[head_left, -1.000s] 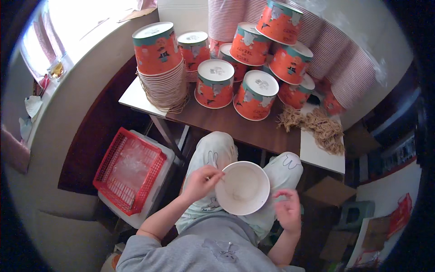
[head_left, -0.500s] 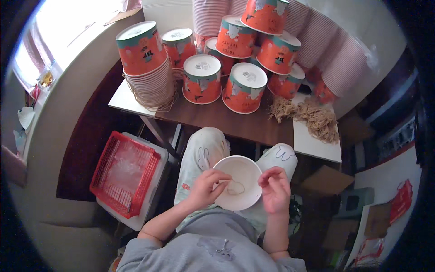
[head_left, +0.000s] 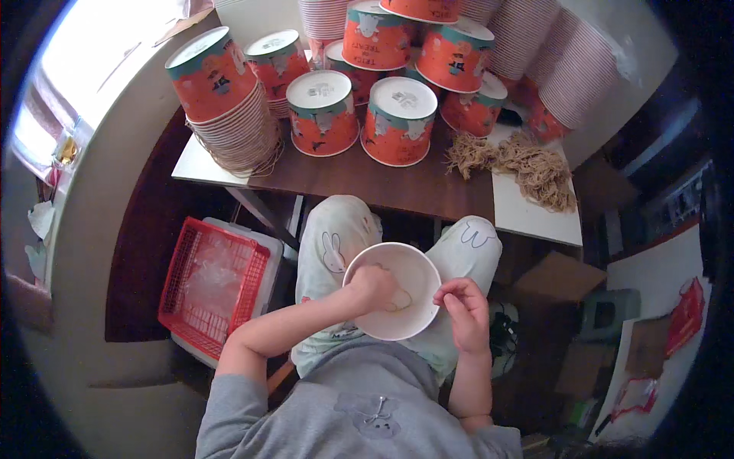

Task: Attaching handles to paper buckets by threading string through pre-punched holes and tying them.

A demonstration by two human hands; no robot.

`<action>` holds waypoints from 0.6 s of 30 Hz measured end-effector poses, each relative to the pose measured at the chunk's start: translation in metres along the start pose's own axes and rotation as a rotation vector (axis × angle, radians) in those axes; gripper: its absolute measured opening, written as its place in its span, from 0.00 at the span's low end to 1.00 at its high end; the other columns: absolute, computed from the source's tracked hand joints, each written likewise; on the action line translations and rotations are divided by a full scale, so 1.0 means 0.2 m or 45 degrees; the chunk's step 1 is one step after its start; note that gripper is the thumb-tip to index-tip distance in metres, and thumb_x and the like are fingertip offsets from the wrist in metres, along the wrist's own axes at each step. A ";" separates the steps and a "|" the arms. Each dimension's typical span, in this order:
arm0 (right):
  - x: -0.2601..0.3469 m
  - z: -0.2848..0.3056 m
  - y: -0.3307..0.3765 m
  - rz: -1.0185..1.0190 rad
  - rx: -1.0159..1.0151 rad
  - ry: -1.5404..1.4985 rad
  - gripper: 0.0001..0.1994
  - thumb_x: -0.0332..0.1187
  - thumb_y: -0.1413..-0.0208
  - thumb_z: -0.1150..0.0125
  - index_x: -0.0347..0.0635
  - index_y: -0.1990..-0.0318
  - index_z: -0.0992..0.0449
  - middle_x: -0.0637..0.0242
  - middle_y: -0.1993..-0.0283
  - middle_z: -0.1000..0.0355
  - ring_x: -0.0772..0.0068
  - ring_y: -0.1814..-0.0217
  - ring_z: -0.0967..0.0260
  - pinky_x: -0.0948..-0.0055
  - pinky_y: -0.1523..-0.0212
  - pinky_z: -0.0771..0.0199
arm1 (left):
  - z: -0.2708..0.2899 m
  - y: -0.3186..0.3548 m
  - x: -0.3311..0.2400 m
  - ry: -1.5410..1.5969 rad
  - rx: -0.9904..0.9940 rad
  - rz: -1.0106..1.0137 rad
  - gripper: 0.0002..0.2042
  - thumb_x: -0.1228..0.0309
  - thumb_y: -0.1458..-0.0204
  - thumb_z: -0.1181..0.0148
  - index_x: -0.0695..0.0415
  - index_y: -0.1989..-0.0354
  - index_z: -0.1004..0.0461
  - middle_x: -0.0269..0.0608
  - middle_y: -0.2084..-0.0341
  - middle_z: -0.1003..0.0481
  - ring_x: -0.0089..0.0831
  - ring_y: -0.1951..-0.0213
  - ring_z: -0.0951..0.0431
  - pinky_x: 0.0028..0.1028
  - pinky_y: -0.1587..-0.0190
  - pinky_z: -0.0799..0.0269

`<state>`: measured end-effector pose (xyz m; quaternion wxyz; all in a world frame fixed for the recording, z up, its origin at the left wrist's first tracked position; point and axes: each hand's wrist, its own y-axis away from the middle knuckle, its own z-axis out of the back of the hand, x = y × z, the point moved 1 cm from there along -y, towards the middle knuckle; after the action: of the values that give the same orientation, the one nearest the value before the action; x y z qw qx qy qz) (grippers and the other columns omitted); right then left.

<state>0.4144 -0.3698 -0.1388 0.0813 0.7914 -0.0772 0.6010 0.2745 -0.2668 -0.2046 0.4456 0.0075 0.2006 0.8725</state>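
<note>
A paper bucket [head_left: 417,325], white inside, rests open side up on my lap between my thighs. My left hand [head_left: 375,289] reaches into it with curled fingers, closed on a thin beige cord [head_left: 402,300] that loops inside near the bottom. Its fingertips are partly hidden. At the bucket's right rim is my right hand [head_left: 463,306], thumb and forefinger pinched together against the edge. Whatever lies between them is too small to make out.
Orange paper buckets [head_left: 321,126] stand upside down on the brown table [head_left: 344,183] ahead, some piled up. Beige cords hang around a nested stack [head_left: 237,138] at left. A tangled cord heap [head_left: 535,172] lies at right. A red basket [head_left: 252,283] sits low at left.
My left hand has gone deeper into the bucket, and its forearm has swung across. My right hand has come to the rim, its fingers now pinched. The view has shifted slightly.
</note>
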 end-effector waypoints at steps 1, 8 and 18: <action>0.00 0.01 0.00 0.008 0.001 -0.009 0.05 0.22 0.50 0.54 0.36 0.65 0.34 0.66 0.67 0.32 0.78 0.65 0.35 0.78 0.60 0.35 | -0.02 -0.01 0.01 -0.067 -0.054 -0.070 0.11 0.61 0.65 0.41 0.55 0.79 0.24 0.41 0.77 0.24 0.35 0.71 0.24 0.32 0.70 0.28; -0.03 -0.01 0.00 0.004 0.091 0.035 0.05 0.23 0.49 0.53 0.36 0.64 0.33 0.66 0.68 0.32 0.79 0.66 0.35 0.79 0.60 0.35 | -0.23 -0.15 0.03 -0.118 -0.030 -0.159 0.10 0.64 0.64 0.43 0.57 0.79 0.23 0.43 0.76 0.25 0.38 0.70 0.24 0.35 0.69 0.28; -0.04 -0.02 0.01 0.005 0.155 0.104 0.05 0.23 0.49 0.53 0.35 0.64 0.33 0.67 0.67 0.32 0.80 0.64 0.36 0.80 0.59 0.35 | -0.14 -0.12 -0.05 -0.009 0.116 -0.169 0.10 0.67 0.60 0.48 0.58 0.73 0.25 0.44 0.72 0.25 0.39 0.67 0.24 0.36 0.68 0.28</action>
<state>0.4080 -0.3704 -0.1461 0.0348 0.7696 -0.0385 0.6364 0.2936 -0.2718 -0.2381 0.5024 0.0175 0.2384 0.8309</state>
